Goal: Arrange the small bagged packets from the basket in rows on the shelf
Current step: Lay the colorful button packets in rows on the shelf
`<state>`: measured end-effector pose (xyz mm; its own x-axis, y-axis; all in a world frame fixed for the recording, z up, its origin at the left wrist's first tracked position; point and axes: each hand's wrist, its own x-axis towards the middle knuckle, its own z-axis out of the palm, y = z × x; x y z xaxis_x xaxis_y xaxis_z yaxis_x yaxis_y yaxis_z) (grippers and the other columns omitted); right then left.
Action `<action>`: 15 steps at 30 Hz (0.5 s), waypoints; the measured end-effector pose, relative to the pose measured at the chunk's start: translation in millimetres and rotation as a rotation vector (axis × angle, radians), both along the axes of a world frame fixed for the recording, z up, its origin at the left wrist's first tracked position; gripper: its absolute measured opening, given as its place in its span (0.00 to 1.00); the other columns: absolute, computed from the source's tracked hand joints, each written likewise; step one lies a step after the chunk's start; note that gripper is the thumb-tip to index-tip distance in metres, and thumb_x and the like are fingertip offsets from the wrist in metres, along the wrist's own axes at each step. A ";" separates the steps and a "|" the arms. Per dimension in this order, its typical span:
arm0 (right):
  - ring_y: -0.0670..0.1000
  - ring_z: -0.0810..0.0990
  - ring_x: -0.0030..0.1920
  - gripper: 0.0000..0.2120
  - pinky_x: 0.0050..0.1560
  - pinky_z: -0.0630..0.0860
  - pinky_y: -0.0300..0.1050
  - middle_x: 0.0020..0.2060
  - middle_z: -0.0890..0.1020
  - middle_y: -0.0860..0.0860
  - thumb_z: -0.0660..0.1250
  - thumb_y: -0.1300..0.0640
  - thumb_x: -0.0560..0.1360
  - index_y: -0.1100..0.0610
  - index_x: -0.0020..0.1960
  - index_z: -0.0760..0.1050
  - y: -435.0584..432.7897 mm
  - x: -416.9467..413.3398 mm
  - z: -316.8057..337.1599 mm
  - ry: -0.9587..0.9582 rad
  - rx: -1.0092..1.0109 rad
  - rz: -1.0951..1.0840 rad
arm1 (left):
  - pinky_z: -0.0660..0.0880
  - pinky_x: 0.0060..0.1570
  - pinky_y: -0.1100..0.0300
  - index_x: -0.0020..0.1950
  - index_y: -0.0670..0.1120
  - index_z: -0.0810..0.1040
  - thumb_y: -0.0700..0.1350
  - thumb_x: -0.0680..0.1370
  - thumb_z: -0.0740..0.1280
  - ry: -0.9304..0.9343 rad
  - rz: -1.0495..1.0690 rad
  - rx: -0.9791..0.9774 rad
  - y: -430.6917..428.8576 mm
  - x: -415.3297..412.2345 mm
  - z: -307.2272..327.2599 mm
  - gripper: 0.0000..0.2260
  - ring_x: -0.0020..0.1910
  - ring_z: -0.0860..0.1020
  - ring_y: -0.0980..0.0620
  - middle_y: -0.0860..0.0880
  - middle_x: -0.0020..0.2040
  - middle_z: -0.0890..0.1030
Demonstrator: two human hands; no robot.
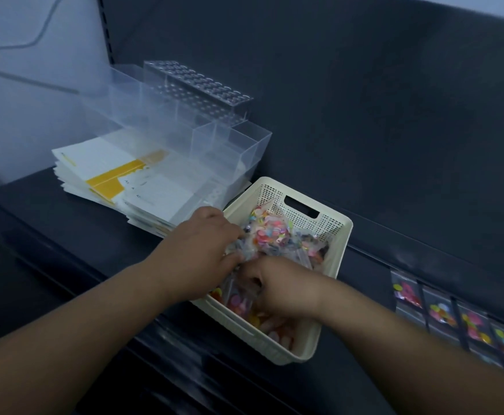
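One dark shelf [80,235] runs across the view, backed by a dark panel. At the far left of it lies a loose stack of white and yellow papers [116,172]. Clear plastic boxes [224,145] stand on the right part of that stack, one at the back with rows of round holes in its top.

Next comes the person's left hand [203,250], reaching in from the lower left on a bare forearm. Its fingers are curled round a bunch of small clear packets [271,235] filled with bright, many-coloured round bits. The packets are heaped in a cream plastic basket [253,339], which sits on the shelf just right of the papers, its near corner at the shelf's front edge.

The right hand [280,289] comes in from the lower right and is down inside the basket, touching the left hand. Its fingers are bent into the heap and pinch at the clear bags there.

At the far right, well apart from the basket, a row of packets [442,313] lies flat on the shelf, side by side, close against the back panel.
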<state>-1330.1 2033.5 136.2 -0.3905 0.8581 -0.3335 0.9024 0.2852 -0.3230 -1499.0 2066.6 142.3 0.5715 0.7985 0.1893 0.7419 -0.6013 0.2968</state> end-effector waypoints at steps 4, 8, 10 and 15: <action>0.46 0.78 0.38 0.06 0.42 0.76 0.39 0.33 0.79 0.47 0.69 0.63 0.71 0.52 0.40 0.77 3.8 6.0 3.0 0.305 -0.056 -0.183 | 0.68 0.61 0.56 0.64 0.53 0.76 0.59 0.74 0.55 -0.018 -0.009 0.006 0.4 -0.9 2.0 0.23 0.65 0.66 0.52 0.52 0.58 0.78; 0.43 0.78 0.32 0.11 0.35 0.72 0.35 0.34 0.79 0.50 0.71 0.67 0.70 0.52 0.37 0.76 4.8 17.4 20.2 0.581 -0.084 -0.364 | 0.72 0.54 0.53 0.58 0.49 0.80 0.52 0.74 0.55 -0.054 -0.035 0.036 2.2 2.3 10.5 0.20 0.53 0.78 0.46 0.48 0.51 0.83; 0.53 0.82 0.44 0.11 0.37 0.73 0.38 0.45 0.81 0.60 0.71 0.69 0.70 0.55 0.37 0.76 3.8 24.1 28.1 0.715 -0.068 -0.429 | 0.73 0.54 0.55 0.60 0.51 0.79 0.49 0.78 0.58 -0.155 -0.016 -0.061 0.0 8.8 16.2 0.15 0.53 0.78 0.49 0.50 0.53 0.82; 0.49 0.75 0.40 0.10 0.42 0.73 0.42 0.43 0.79 0.61 0.70 0.71 0.70 0.58 0.39 0.75 -7.4 38.8 43.0 0.871 -0.030 -0.464 | 0.75 0.52 0.56 0.52 0.55 0.79 0.53 0.79 0.62 -0.473 0.017 -0.586 -8.0 30.4 33.1 0.08 0.47 0.80 0.57 0.56 0.47 0.82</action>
